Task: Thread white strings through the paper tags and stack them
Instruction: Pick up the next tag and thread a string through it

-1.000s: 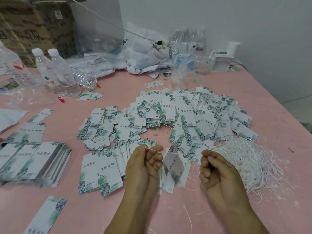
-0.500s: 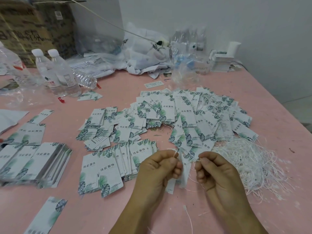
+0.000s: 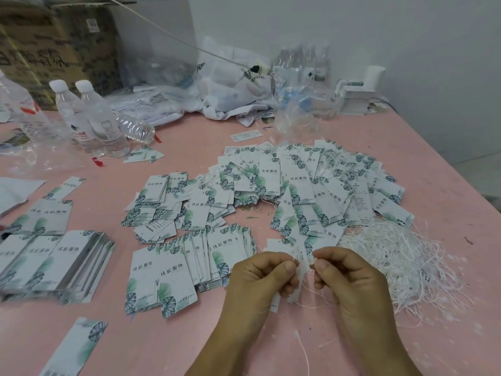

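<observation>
Since a second ago both hands have drawn together in front of me, and the tag that hung open between them now stands edge-on, pinched at its top. My left hand (image 3: 264, 278) grips the paper tag (image 3: 298, 270) with curled fingers so the hole end faces right; my right hand (image 3: 349, 278) pinches the end of a white string (image 3: 315, 303) just beside it, thumb and forefinger closed on it, the rest of the string looping down under my palms. I judge I am feeding the tip through the hole, though the hole itself is too small to make out.

I keep the loose pile of strings (image 3: 401, 261) to my right, near the threading hand, and the fanned row of tags (image 3: 189, 264) to my left. A wider spread of tags (image 3: 306, 191) lies beyond, and a squared stack (image 3: 62, 264) sits far left.

All of it rests on a pink bench (image 3: 447, 164). Water bottles (image 3: 92, 118), crumpled plastic bags (image 3: 233, 85) and a cardboard box (image 3: 54, 44) crowd the back, against a pale wall.
</observation>
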Action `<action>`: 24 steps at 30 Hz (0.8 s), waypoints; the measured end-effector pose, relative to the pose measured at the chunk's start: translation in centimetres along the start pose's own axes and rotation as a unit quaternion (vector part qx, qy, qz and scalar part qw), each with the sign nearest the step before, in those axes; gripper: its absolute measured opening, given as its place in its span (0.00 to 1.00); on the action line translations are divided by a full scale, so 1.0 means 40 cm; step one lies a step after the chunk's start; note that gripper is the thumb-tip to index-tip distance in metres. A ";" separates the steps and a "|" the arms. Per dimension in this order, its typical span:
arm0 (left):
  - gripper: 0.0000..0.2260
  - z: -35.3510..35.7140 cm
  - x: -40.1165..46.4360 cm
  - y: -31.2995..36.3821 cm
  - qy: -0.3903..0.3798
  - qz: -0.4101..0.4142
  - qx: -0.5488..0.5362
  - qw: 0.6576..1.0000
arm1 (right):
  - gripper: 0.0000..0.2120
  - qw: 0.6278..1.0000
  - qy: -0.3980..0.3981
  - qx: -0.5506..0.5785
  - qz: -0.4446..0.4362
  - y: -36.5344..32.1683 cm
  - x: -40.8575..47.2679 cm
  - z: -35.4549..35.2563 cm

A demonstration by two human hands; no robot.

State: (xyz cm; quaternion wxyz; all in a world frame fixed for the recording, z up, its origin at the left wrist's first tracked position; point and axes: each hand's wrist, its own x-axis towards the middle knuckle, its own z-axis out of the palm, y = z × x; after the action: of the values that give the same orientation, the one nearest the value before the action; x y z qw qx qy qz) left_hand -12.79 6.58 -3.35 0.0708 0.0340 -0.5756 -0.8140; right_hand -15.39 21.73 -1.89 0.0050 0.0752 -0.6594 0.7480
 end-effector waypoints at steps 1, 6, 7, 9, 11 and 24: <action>0.09 0.001 0.000 0.001 0.002 0.006 0.008 1.000 | 0.10 1.000 0.003 -0.011 -0.010 -0.001 -0.002 0.002; 0.09 0.003 -0.003 0.004 0.006 0.018 0.043 0.999 | 0.08 0.996 0.020 -0.063 -0.058 -0.007 -0.011 0.014; 0.09 0.004 -0.005 0.005 0.002 0.021 0.050 0.999 | 0.08 0.995 0.027 -0.072 -0.069 -0.007 -0.013 0.017; 0.08 0.007 -0.008 0.004 -0.004 0.023 0.061 0.998 | 0.08 0.991 0.041 -0.095 -0.085 -0.004 -0.017 0.020; 0.08 0.010 -0.009 0.004 -0.004 0.019 0.063 0.998 | 0.07 0.987 0.042 -0.121 -0.098 0.002 -0.019 0.019; 0.08 0.014 -0.013 0.004 0.029 0.039 0.096 0.994 | 0.11 0.980 0.028 -0.139 -0.139 0.004 -0.021 0.028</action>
State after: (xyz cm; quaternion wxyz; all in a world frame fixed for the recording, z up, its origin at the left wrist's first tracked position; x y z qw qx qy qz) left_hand -12.35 7.12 -3.02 0.1155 0.0419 -0.6496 -0.7503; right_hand -14.44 20.68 -2.00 0.1378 0.1443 -0.7399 0.6425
